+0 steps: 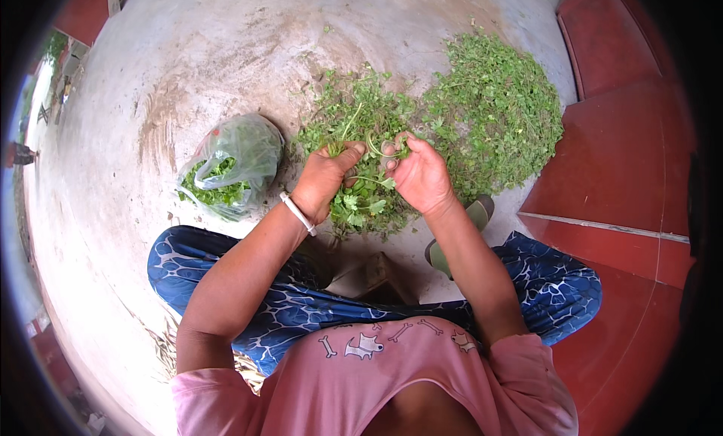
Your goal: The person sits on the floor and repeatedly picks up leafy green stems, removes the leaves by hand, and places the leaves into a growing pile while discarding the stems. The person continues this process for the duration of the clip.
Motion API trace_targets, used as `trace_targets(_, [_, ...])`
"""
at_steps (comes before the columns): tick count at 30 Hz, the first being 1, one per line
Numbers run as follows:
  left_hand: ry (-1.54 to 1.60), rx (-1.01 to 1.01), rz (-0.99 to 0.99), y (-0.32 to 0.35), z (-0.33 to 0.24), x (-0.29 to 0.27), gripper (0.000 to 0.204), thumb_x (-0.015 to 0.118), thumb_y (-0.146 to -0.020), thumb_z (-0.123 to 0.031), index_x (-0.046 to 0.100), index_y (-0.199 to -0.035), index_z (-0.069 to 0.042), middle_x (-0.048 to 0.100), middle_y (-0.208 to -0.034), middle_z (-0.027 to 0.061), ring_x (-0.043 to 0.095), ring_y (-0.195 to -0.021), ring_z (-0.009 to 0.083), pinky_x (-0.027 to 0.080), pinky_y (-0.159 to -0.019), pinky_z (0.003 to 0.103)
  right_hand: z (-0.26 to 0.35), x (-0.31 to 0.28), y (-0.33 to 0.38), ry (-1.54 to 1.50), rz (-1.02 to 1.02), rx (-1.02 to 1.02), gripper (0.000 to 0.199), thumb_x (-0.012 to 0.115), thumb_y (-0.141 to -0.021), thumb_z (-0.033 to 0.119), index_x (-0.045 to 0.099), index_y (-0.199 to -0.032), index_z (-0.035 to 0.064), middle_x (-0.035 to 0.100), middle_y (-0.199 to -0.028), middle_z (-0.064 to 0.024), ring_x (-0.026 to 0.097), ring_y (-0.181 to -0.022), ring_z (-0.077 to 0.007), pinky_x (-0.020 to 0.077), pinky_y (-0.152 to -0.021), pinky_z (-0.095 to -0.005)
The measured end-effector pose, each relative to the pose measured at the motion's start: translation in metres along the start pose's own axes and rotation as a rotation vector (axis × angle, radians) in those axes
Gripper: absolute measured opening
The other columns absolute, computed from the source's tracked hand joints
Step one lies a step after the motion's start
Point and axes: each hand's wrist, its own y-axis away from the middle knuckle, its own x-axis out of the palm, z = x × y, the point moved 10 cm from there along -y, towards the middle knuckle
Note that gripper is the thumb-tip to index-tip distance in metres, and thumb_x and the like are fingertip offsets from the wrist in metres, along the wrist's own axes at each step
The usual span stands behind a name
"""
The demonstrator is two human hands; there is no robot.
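My left hand [328, 181], with a white band [299, 214] at its wrist, is closed on a few thin stems of a leafy green herb that looks like coriander. One leafy sprig [374, 208] hangs below its fingers. Close beside it, my right hand [422, 177] is turned palm up, its thumb and fingers curled together around a thin herb stem [373, 144]. Both hands are above a loose heap of cut herbs [361, 97] on the ground, which they partly hide.
A clear plastic bag [256, 153] of green leaves stands to the left. A larger, flatter herb pile [504, 112] spreads to the right, beside red panels [610, 165]. Between my feet is a small brown block-like object [384, 279]. The ground is pale concrete [113, 172] with soil smears.
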Motion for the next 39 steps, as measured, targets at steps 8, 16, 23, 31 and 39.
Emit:
trace_targets(8, [-0.026,0.015,0.074,-0.004,-0.001,0.0,0.017,0.059,-0.087,-0.018,0.062,-0.098,-0.005,0.06,-0.079,-0.0027,0.046,-0.063,0.0056,0.037,-0.055,0.022,-0.008,0.008,0.002,-0.058,0.034,-0.012,0.011,0.055,-0.083,0.018,0.057,-0.091,0.0096,0.058,-0.087,-0.0056,0.054,-0.082,-0.019,0.0444,-0.07,-0.0303])
trace_targets(16, [-0.01,0.019,0.118,0.005,-0.011,0.013,0.017,0.06,-0.087,-0.02,0.062,-0.096,-0.006,0.063,-0.082,-0.0017,0.046,-0.063,0.0059,0.037,-0.057,0.021,-0.011,0.008,0.004,0.065,0.026,-0.005,0.016,0.056,-0.084,0.026,0.053,-0.085,0.0099,0.058,-0.086,-0.0052,0.054,-0.078,-0.0179,0.0443,-0.07,-0.0301])
trace_targets(23, [-0.076,0.079,0.116,0.002,-0.013,0.011,0.017,0.06,-0.087,-0.017,0.063,-0.096,-0.002,0.063,-0.082,-0.0008,0.043,-0.058,0.004,0.035,-0.051,0.02,-0.003,-0.02,-0.002,0.559,-0.208,0.031,0.023,0.056,-0.088,0.03,0.055,-0.1,0.0113,0.057,-0.096,-0.0017,0.054,-0.083,-0.0142,0.0451,-0.07,-0.0307])
trace_targets(31, [-0.442,0.108,0.181,-0.008,0.009,0.019,0.015,0.058,-0.089,-0.014,0.061,-0.096,-0.001,0.055,-0.068,-0.0031,0.04,-0.053,0.0042,0.033,-0.048,0.022,0.012,0.015,0.002,0.942,0.021,-0.09,0.023,0.058,-0.089,0.02,0.055,-0.108,0.0058,0.059,-0.093,-0.0009,0.055,-0.084,-0.0105,0.0443,-0.077,-0.0268])
trace_targets(39, [-1.014,0.291,0.041,-0.008,0.006,0.005,0.018,0.056,-0.078,-0.013,0.058,-0.088,0.001,0.058,-0.07,0.0237,0.058,-0.063,0.0381,0.045,-0.059,0.042,-0.009,0.009,0.001,1.399,0.033,-0.277,0.011,0.056,-0.09,0.013,0.057,-0.091,0.0022,0.059,-0.074,-0.0008,0.049,-0.062,-0.0061,0.0421,-0.057,-0.0241])
